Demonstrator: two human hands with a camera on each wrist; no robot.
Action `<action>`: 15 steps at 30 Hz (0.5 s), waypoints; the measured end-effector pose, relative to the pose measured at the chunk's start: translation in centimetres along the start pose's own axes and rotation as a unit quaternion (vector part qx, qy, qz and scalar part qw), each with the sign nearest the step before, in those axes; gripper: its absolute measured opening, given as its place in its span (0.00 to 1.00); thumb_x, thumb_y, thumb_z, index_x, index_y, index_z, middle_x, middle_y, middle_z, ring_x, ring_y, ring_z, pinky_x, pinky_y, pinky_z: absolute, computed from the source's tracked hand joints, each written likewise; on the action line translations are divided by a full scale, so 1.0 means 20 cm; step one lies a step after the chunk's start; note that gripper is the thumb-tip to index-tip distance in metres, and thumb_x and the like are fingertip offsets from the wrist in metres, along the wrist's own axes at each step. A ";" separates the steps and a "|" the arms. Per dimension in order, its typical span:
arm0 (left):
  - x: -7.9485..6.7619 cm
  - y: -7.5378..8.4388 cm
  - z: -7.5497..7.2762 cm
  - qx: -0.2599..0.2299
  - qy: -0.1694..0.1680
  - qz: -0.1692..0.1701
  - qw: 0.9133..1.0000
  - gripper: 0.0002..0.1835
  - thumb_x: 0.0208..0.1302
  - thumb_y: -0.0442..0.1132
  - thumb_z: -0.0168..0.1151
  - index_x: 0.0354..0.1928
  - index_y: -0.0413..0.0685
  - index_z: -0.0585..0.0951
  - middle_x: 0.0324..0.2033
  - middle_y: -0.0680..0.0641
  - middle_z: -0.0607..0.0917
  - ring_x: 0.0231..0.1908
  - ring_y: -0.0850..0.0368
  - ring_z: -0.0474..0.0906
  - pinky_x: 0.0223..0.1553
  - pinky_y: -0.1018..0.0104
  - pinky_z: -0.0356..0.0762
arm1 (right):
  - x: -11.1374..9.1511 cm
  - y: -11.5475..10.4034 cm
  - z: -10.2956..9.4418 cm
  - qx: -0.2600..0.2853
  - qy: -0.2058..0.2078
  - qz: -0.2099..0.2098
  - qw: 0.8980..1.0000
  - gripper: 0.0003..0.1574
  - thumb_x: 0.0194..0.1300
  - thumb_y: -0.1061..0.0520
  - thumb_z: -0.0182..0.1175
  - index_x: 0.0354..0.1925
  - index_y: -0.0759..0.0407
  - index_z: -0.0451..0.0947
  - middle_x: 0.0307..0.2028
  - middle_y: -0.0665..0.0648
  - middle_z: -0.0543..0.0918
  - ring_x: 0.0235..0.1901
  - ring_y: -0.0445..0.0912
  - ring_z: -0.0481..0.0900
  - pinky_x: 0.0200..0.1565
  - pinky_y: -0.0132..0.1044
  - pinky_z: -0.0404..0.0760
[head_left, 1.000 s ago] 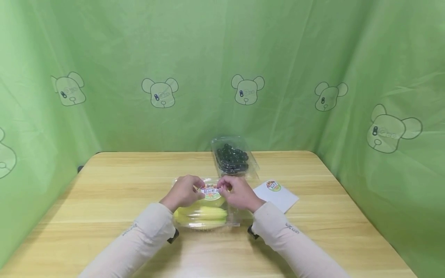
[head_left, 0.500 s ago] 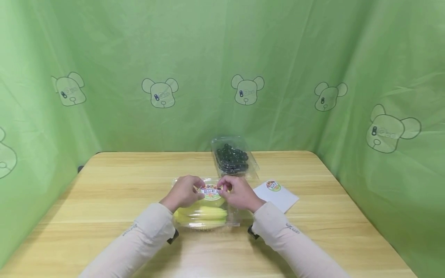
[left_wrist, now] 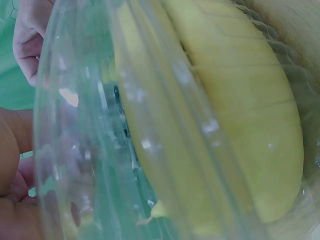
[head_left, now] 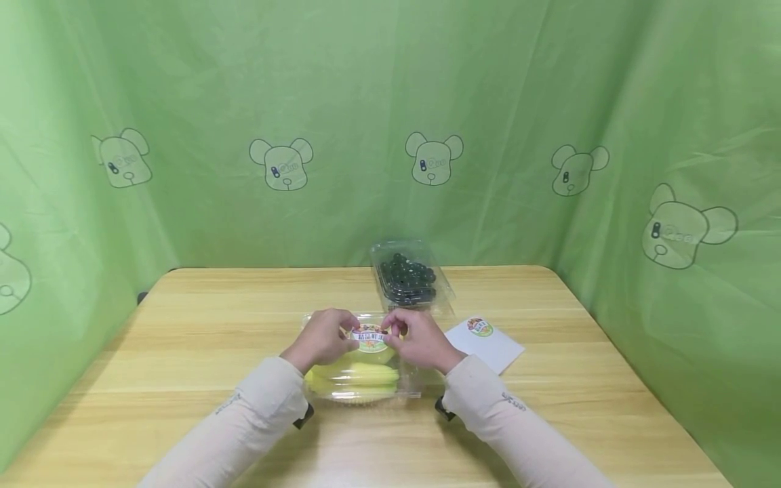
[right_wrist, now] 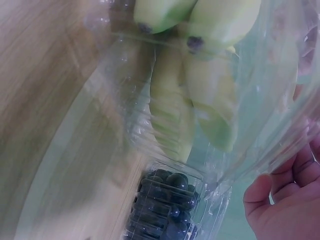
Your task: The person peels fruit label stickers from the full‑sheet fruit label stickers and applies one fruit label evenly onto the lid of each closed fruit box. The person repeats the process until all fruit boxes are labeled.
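Note:
In the head view a clear plastic clamshell box (head_left: 410, 394) lies on the table with yellow bananas (head_left: 356, 375) inside. An oval fruit label sticker (head_left: 369, 338) with printed characters is stretched level over the lid. My left hand (head_left: 322, 336) pinches its left edge between thumb and fingertips. My right hand (head_left: 417, 339) pinches the right edge in the same way. Both wrist views look through the box's side at the bananas (left_wrist: 240, 100). There the left hand (left_wrist: 15, 175) and right hand (right_wrist: 290, 205) are at the lid, the sticker mostly hidden behind plastic.
Behind the banana box stands another clear box holding dark grapes (head_left: 407, 274). A white backing sheet (head_left: 497, 352) bearing one more oval sticker (head_left: 480, 327) lies right of the right hand. Green curtains (head_left: 360, 81) hang around the wooden table (head_left: 213, 318).
Over the last second the sticker has tilted slightly between the fingers, and its printed characters show more clearly. Both hands, the boxes and the white sheet have stayed in place.

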State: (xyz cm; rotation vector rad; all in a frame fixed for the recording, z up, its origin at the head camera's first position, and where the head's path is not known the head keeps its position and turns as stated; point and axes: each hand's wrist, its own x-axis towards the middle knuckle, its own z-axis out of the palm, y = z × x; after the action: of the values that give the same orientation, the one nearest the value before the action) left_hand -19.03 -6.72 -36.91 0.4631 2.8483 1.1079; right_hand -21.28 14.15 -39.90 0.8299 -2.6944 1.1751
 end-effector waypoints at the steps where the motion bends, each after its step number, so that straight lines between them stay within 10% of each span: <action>1: 0.00 0.00 0.00 -0.001 0.000 0.000 1.000 0.16 0.54 0.31 0.70 0.46 0.39 0.82 0.43 0.39 0.83 0.36 0.50 0.82 0.38 0.60 0.84 | 0.00 0.00 0.00 0.000 0.000 0.000 1.000 0.09 0.58 0.65 0.66 0.37 0.56 0.80 0.25 0.47 0.74 0.27 0.42 0.72 0.33 0.36 0.77; 15: 0.01 0.00 0.01 0.017 0.010 0.005 1.000 0.16 0.53 0.31 0.71 0.45 0.39 0.82 0.39 0.42 0.84 0.35 0.52 0.81 0.40 0.59 0.83 | -0.01 -0.02 -0.01 -0.003 0.003 -0.012 1.000 0.07 0.59 0.65 0.65 0.37 0.57 0.80 0.25 0.47 0.74 0.28 0.42 0.71 0.33 0.35 0.74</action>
State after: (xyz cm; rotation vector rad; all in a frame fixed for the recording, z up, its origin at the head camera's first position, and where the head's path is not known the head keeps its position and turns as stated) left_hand -19.16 -6.52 -37.06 0.4721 2.8889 1.0724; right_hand -21.01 14.14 -39.54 0.8535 -2.6741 1.1618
